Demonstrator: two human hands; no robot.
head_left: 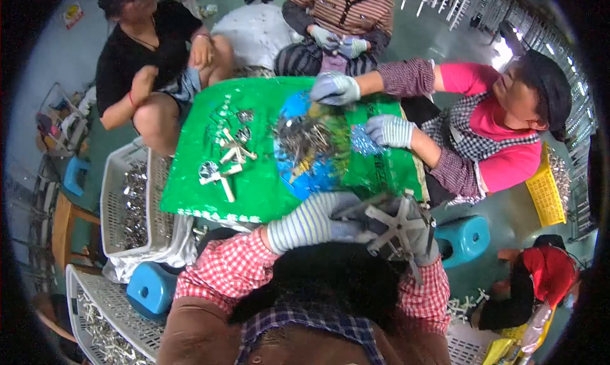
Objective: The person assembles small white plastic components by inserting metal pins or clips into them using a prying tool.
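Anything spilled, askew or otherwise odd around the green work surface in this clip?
Nothing is clearly damaged. Small metal parts lie in a loose heap on the green sheet, with white cross pieces scattered beside it. Both gloved hands, left hand and right hand, clasp a grey cross-shaped piece.

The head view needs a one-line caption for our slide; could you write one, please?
Gloved hands hold a star-shaped metal part beside a green table strewn with metal pieces, co-workers seated around.

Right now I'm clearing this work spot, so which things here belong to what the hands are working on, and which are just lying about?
In hand:
left hand and right hand, both gloved, on a grey star-shaped metal part
pile of metal parts
green table cover

Lying about:
white crate of parts
blue stools
yellow basket
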